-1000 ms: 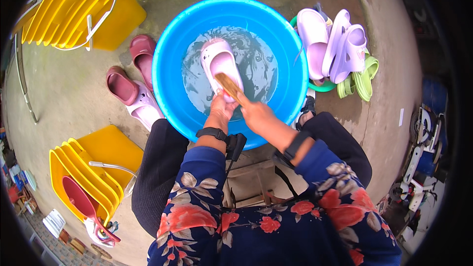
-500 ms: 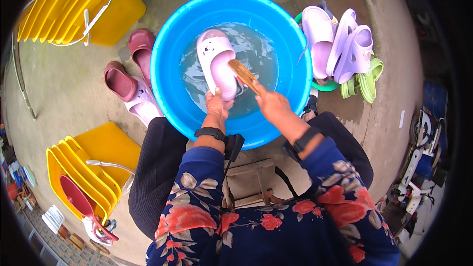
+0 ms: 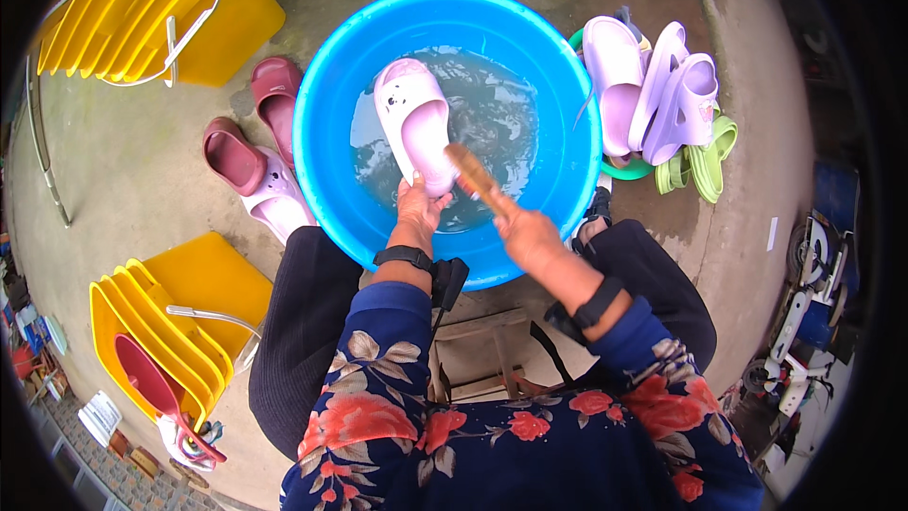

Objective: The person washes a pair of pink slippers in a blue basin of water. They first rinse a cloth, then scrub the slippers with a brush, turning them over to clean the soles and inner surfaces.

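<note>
A blue plastic basin [image 3: 317,166] with cloudy water in its bottom stands between my knees. Over the water I hold a pale pink slipper [image 3: 413,95], its toe pointing away from me and small dark marks on its upper. My left hand [image 3: 416,208] grips it by the heel end. My right hand [image 3: 527,232] is wrapped around the handle of a wooden scrubbing brush [image 3: 475,180]. The brush, a little blurred, is held at the right side of the slipper's heel; whether the bristles touch it I cannot tell.
Left of the basin lie dark red slippers [image 3: 232,153] and a pink slipper [image 3: 274,197]. Lilac slippers [image 3: 615,85] and green slippers [image 3: 705,166] are piled at the right. Stacked yellow buckets [image 3: 232,28] stand far left; more yellow buckets [image 3: 203,289] lie nearer, holding a red dipper [image 3: 148,374].
My right hand and the brush have moved slightly down and to the right, from over the slipper's opening to its heel edge. My left hand keeps its grip.
</note>
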Demonstrator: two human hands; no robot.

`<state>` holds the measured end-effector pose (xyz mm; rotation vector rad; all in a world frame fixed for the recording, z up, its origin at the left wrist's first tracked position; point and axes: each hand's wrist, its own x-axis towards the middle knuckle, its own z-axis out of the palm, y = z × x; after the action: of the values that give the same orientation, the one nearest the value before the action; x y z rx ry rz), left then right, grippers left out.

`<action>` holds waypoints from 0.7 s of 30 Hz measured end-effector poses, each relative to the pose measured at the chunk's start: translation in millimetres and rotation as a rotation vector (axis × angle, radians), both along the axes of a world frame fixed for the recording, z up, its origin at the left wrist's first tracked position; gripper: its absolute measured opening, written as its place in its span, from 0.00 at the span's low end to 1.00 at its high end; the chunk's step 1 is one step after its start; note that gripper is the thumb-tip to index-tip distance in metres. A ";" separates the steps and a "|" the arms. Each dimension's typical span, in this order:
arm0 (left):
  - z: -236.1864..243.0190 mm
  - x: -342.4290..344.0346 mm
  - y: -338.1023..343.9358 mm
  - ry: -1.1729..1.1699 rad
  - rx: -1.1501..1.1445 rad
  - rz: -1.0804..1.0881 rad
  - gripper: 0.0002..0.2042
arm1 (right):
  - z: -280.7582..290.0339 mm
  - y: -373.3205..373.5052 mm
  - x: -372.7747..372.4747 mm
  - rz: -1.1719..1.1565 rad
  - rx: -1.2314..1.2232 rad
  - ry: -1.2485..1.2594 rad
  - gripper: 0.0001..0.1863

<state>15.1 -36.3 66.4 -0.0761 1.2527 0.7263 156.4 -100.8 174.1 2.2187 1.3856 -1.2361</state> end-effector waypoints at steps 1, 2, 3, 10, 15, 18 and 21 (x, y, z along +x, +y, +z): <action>1.0 1.4 -0.7 0.007 0.003 0.003 0.13 | 2.6 -0.6 -6.0 0.080 -0.035 0.064 0.25; 2.2 2.7 -1.7 0.002 0.012 0.003 0.12 | 3.8 0.8 -11.5 0.089 0.071 0.021 0.25; 3.5 5.0 -2.3 -0.006 0.024 -0.001 0.12 | 3.5 3.9 -16.2 0.116 0.036 0.053 0.25; 12.7 15.1 -2.2 0.168 0.034 -0.092 0.12 | -5.9 18.9 -27.4 -0.012 0.241 0.056 0.24; 13.1 10.3 -10.9 0.422 0.133 -0.338 0.15 | 4.4 3.9 -10.2 0.013 0.095 0.020 0.24; 15.9 12.6 -12.5 0.757 0.242 -0.467 0.18 | 19.4 0.9 6.7 -0.061 0.101 0.001 0.23; 23.2 13.0 -9.3 0.964 0.326 -0.580 0.20 | 39.4 -2.9 16.8 -0.031 0.224 0.004 0.24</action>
<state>28.0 -45.6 89.6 0.9704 1.9114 0.4327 173.2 -103.7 213.5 2.3930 1.5657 -1.1460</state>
